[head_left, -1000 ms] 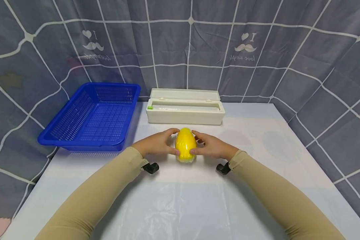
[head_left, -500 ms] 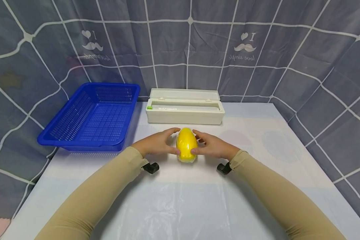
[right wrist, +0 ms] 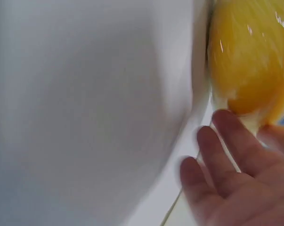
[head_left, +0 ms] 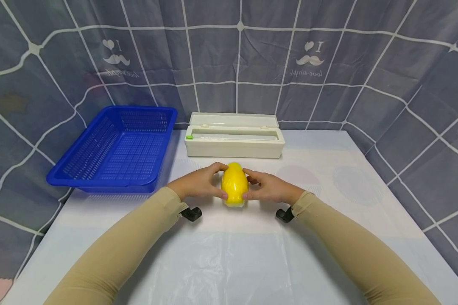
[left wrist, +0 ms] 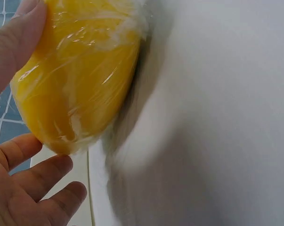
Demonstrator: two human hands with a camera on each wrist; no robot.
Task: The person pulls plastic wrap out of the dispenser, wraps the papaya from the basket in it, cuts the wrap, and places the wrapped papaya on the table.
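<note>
A smooth yellow fruit-like object (head_left: pixel 234 184), oblong and wrapped in clear plastic film, is between both hands near the middle of the table. My left hand (head_left: pixel 202 182) holds its left side, thumb at the near part and fingertips at the far end. From the right, my right hand (head_left: pixel 269 186) holds it the same way. In the left wrist view, creases of film (left wrist: pixel 80 61) show on the yellow surface. Fingers (right wrist: pixel 224 150) meet its far end in the right wrist view, where the right thumb is out of sight.
Behind the hands stands a white cling film dispenser (head_left: pixel 234 149), lid raised, with a green slider (head_left: pixel 189 137) at its left end. A blue plastic basket (head_left: pixel 110 183) sits at the back left. Grey checked curtains (head_left: pixel 213 55) enclose the white-covered table (head_left: pixel 229 262).
The yellow object shifts slightly right, then back left, and turns a little between the hands. Film at its near end looks smoother now. Both arms stay almost in place.
</note>
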